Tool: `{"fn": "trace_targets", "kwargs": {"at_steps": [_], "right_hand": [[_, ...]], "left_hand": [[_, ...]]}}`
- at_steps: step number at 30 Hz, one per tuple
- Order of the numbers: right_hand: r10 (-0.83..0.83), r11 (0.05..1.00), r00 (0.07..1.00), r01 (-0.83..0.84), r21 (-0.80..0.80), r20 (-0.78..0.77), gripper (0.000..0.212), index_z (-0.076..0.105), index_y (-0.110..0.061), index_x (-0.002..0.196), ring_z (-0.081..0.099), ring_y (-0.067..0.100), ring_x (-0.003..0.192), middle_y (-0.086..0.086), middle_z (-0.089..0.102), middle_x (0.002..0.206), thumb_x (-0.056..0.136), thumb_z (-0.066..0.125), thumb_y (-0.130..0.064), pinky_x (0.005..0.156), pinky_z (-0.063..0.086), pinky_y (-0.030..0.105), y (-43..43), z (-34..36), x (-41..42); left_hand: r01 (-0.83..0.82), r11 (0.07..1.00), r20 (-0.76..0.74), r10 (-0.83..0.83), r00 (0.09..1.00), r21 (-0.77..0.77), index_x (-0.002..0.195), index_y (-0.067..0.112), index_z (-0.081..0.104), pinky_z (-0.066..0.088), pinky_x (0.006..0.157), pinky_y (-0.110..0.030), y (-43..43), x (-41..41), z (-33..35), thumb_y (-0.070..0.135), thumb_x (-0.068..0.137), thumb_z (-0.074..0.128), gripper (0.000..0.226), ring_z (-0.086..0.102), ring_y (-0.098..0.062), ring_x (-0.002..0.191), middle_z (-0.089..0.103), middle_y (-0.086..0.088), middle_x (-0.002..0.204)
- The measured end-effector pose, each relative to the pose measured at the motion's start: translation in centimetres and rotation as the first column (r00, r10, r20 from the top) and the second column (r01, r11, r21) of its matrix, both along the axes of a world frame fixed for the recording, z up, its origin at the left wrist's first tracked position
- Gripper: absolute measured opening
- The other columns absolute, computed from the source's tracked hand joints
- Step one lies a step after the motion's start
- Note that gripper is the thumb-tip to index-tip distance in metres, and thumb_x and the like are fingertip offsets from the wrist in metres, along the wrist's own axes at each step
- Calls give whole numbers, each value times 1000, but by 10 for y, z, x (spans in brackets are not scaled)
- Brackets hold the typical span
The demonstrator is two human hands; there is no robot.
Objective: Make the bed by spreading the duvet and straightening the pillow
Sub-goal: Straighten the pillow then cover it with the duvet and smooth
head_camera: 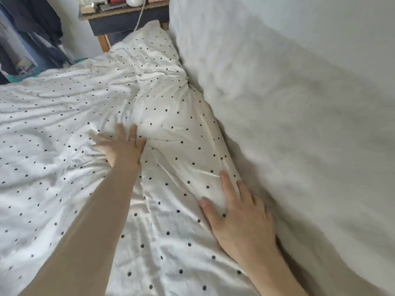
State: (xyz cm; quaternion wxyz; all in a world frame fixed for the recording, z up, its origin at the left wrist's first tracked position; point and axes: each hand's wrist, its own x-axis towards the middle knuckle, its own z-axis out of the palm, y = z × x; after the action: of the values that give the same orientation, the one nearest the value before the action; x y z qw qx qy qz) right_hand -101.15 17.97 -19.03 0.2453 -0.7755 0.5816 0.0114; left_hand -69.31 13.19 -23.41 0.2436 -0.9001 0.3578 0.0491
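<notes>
While flat and empty — fingers straight — left hand (123, 147) on dotted duvet (53, 135), right hand (238, 214) on pillow (177, 129) (near end).

Duvet (53, 129): white with small dark dots, heavily creased, spread out to the left of and below the fingers of the left hand (124, 148). Pillow (181, 137): same dotted white cover, plump, wrinkled, lying lengthwise between the two sets of fingers. Its left flank touches the left fingers; its near end lies under the straight fingertips of the right hand (241, 218)
</notes>
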Motion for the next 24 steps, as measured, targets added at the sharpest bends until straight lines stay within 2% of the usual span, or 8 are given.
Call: {"fn": "trace_targets", "kwargs": {"at_steps": [3, 6, 11, 15, 18, 20, 22, 24], "right_hand": [[-99, 995, 995, 99, 16, 28, 83, 2, -50, 151, 35, 19, 140, -15, 34, 156, 79, 12, -90, 109, 37, 44, 55, 7, -44], [-170, 985, 985, 171, -17, 16, 90, 20, -40, 153, 44, 21, 131, -12, 45, 151, 79, 12, -92, 99, 46, 42, 99, 20, -84], [-205, 978, 978, 204, 30, 30, 74, 40, -33, 143, 56, 29, 122, 2, 60, 133, 88, 19, -77, 93, 52, 47, 165, 38, -139], [-307, 916, 943, 330, -228, 131, 41, 59, -16, 114, 68, 34, 93, 9, 70, 104, 98, 44, -51, 66, 51, 41, 144, 35, -165], [-464, 868, 879, 476, -140, 112, 42, 56, -16, 134, 58, 42, 114, 17, 62, 129, 101, 47, -42, 90, 50, 51, 156, 20, -167], [-530, 807, 840, 541, -239, 114, 47, 52, -17, 143, 47, 44, 128, 20, 53, 142, 101, 51, -39, 104, 39, 59, 186, 13, -154], [-326, 812, 921, 389, -436, 214, 58, 43, -18, 151, 35, 40, 143, 17, 39, 156, 100, 51, -43, 114, 29, 59, 220, 17, -131], [171, 874, 966, -58, -483, 194, 65, 32, -30, 157, 21, 30, 153, 8, 22, 166, 98, 45, -54, 122, 15, 53, 268, 7, -121]], "left_hand": [[20, 1000, -63, -18, 998, 24, 156, 25, -7, 28, 107, -68, 38, -35, 20, 36, 102, 25, 64, 14, -50, 144, -5, -12, 164], [-5, 977, -208, -40, 977, -213, 153, 17, 21, 29, 109, -57, 76, -98, 51, 41, 102, 23, 56, 23, -42, 141, 24, -11, 158], [-7, 889, -503, -253, 827, -459, 155, 36, 0, -3, 119, -50, 178, -243, 60, 62, 94, 9, 67, -9, -28, 150, -5, -6, 164], [154, 797, -458, -480, 749, -584, 150, 52, -3, -7, 119, -47, 225, -301, 63, 65, 95, 6, 58, -11, -16, 150, -5, 5, 165], [316, 737, -344, -591, 729, -597, 149, 54, 3, -5, 120, -48, 253, -293, 63, 58, 99, 15, 52, -6, -11, 150, 0, 11, 164], [260, 797, -358, -502, 787, -546, 148, 56, -4, -7, 119, -51, 292, -271, 56, 58, 99, 15, 53, -13, -11, 149, -6, 12, 164], [109, 849, -404, -355, 843, -518, 146, 58, -10, -9, 119, -53, 332, -250, 46, 60, 99, 12, 53, -21, -8, 147, -12, 14, 163], [83, 855, -397, -321, 860, -513, 148, 54, -10, -7, 118, -57, 375, -240, 34, 61, 99, 11, 54, -23, -8, 146, -16, 15, 162]]}}
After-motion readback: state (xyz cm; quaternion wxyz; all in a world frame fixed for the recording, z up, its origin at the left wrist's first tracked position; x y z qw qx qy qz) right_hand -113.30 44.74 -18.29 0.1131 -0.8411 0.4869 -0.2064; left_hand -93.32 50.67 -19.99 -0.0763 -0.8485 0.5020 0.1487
